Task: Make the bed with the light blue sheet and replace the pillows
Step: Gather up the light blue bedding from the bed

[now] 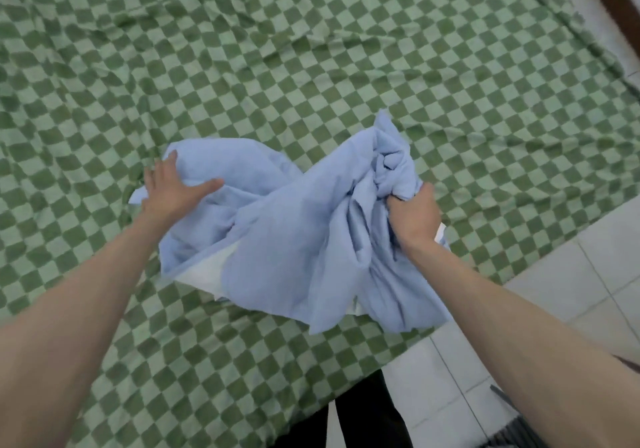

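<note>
A: Where is the light blue sheet (287, 236) right now?

B: Bunched in a loose heap on the green checkered cover (311, 66), near the cover's edge closest to the person. No pillows are in view.

A: And the 2 hands?

B: The right hand (414, 219) is clenched around a thick gathered wad at the heap's right side. The left hand (173, 188) lies on the heap's left side with fingers spread and straight, pressing rather than gripping.

A: How will it handle?

B: Soft, light and limp, I judge; it folds on itself and carries no shape. It should not slip from a fist, but a wad hides the edges.

A: Best hold?

B: Probably a hem or corner; the white underside (207, 271) showing at the heap's near side hints at an edge there.
</note>
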`<action>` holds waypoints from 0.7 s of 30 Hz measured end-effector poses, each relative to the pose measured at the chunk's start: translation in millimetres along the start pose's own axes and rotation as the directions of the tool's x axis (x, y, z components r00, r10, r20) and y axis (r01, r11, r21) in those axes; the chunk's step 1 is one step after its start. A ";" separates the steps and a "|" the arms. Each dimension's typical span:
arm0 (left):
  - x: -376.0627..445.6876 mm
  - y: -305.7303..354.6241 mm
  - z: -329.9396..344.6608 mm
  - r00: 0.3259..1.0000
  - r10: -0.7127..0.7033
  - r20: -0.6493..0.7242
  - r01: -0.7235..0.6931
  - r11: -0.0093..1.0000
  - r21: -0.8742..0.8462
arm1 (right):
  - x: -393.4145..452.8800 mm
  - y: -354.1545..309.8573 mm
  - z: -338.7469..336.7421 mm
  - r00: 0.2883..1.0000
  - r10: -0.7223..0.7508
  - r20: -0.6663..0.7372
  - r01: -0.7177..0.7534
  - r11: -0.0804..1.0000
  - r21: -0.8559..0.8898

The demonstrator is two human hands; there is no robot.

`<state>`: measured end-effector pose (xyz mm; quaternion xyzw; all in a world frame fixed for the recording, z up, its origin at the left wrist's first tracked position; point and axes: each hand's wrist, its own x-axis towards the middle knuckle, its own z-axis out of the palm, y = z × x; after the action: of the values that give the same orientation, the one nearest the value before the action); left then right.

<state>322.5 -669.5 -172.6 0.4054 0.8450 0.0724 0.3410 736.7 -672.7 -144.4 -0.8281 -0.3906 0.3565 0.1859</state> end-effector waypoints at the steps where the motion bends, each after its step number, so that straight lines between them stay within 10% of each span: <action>1: 15.4 -4.9 7.8 0.998 -0.060 0.031 0.061 0.998 -0.008 | 3.9 8.3 12.2 1.000 -0.013 -0.019 0.013 1.000 0.012; 7: 25.4 3.7 73.0 0.952 -0.162 0.260 0.193 0.976 -0.099 | -4.3 38.9 61.0 0.927 -0.374 0.007 0.353 0.868 -0.349; 14: -130.3 8.9 99.7 0.985 0.169 0.028 -0.165 0.981 -0.099 | -68.1 49.7 54.2 0.895 -0.404 0.188 0.445 0.802 -0.399; 18: -179.9 25.0 97.7 0.813 0.572 0.111 -0.575 0.818 -0.006 | -55.3 28.9 32.1 0.885 -0.380 0.268 0.461 0.796 -0.393; 21: -131.3 12.6 73.7 0.856 0.508 0.093 -0.512 0.859 0.015 | -20.4 24.0 5.0 0.779 -0.511 0.363 0.585 0.800 -0.130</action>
<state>435.0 -768.9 -155.4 0.6240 0.6934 0.1260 0.3375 736.4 -703.5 -152.8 -0.6265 -0.6795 0.3629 0.1190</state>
